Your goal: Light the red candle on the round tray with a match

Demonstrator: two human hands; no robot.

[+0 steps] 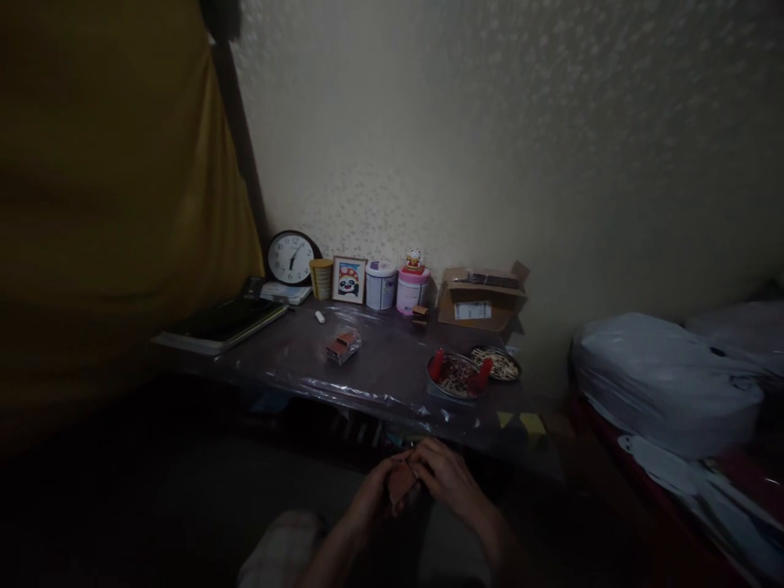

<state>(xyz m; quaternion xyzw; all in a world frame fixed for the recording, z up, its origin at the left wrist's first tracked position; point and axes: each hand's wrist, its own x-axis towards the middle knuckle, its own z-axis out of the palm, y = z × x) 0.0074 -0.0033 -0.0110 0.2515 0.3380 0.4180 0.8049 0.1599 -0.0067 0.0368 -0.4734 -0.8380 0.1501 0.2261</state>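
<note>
Low in the view, in front of the table edge, I hold a small flat reddish-brown piece, perhaps a little box [401, 483]. My left hand [371, 495] is closed around its left side and underside. The fingers of my right hand [446, 474] are bent over its upper right edge. Dim light hides the fingertips and the exact kind of the piece. Farther off on the table lies a small stack of similar reddish-brown boxes [344, 346] on clear plastic. Another small brown box [420, 314] rests near the pink tin.
The plastic-covered table [385, 367] bears a clock [291, 257], a framed panda picture [349, 280], a white tin [380, 286], a pink tin [412, 292], an open carton [481, 306] and two round trays, one a tray [456, 394] with red pieces. White bags [667, 384] lie right.
</note>
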